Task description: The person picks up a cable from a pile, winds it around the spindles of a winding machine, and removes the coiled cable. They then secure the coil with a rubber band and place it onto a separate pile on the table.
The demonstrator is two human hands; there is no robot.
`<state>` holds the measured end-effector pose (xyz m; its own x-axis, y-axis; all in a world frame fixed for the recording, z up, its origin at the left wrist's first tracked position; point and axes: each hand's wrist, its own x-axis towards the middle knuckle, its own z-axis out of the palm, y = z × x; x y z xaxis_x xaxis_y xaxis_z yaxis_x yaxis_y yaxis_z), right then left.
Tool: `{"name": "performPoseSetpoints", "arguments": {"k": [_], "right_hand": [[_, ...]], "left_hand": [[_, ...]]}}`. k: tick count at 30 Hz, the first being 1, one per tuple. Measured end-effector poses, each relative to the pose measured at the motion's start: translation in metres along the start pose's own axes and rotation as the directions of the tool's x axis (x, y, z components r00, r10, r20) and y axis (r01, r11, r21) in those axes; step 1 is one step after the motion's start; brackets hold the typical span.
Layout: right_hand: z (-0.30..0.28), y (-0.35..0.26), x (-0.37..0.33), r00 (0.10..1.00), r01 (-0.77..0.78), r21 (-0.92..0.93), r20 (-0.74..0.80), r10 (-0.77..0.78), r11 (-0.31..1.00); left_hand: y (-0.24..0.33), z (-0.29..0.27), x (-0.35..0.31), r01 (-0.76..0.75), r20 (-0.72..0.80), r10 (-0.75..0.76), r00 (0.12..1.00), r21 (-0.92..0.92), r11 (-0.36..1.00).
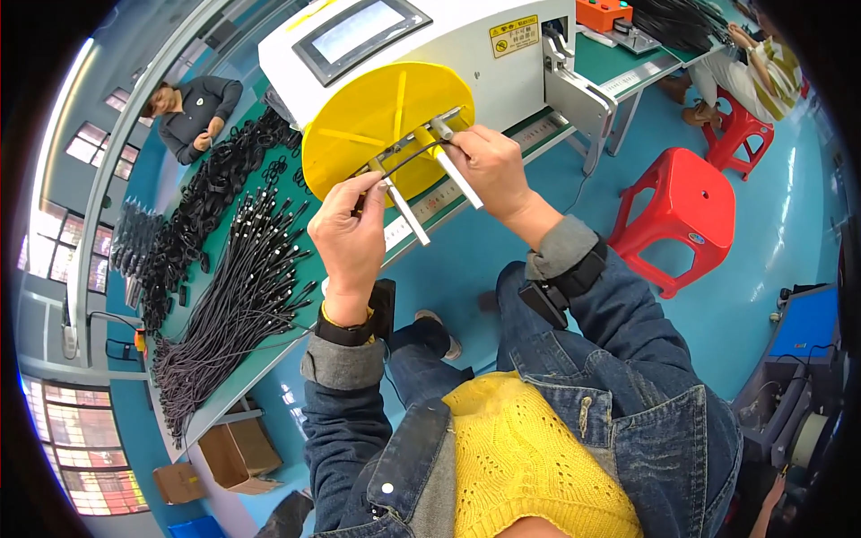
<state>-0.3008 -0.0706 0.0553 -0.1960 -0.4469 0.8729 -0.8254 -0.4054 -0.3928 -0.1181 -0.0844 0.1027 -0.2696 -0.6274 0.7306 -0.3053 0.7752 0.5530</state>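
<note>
A short black cable (412, 157) stretches between my hands, across two metal prongs (459, 179) that stick out from a round yellow disc (359, 112). My left hand (352, 238) pinches the cable's left end between thumb and fingers, beside the left prong. At the right prong, my right hand (498, 170) is closed on the cable's other end; its fingertips are partly hidden. The disc sits on the front of a white machine (511, 85) with a screen (359, 34) on top.
Left on the green table lie a bundle of black cables (238, 296) and heaps of coiled cables (211, 193). A red stool (677, 211) stands at right. One person (199, 112) is across the table, another (762, 67) sits far right. Cardboard boxes (238, 453) are lower left.
</note>
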Motion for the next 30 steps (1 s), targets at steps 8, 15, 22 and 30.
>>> {"name": "performPoseSetpoints", "arguments": {"k": [8,15,22,30], "right_hand": [[-0.003,-0.002,0.001,0.980,-0.197,0.136,0.009,0.198,0.971],[-0.040,0.006,-0.049,0.935,-0.343,0.123,0.134,0.327,0.931],[-0.091,0.013,-0.109,0.735,-0.576,-0.019,0.427,0.528,0.817],[-0.091,-0.002,-0.146,0.518,-0.763,-0.020,0.580,0.629,0.647]], "left_hand": [[-0.005,0.002,-0.004,0.065,-0.018,-0.066,0.998,-0.039,0.997],[-0.002,-0.001,-0.013,0.172,0.030,-0.170,0.985,-0.192,0.966],[-0.004,-0.005,-0.026,0.155,-0.025,-0.162,0.986,-0.181,0.971],[0.016,-0.016,-0.024,-0.153,-0.051,0.158,0.986,0.095,0.984]]}}
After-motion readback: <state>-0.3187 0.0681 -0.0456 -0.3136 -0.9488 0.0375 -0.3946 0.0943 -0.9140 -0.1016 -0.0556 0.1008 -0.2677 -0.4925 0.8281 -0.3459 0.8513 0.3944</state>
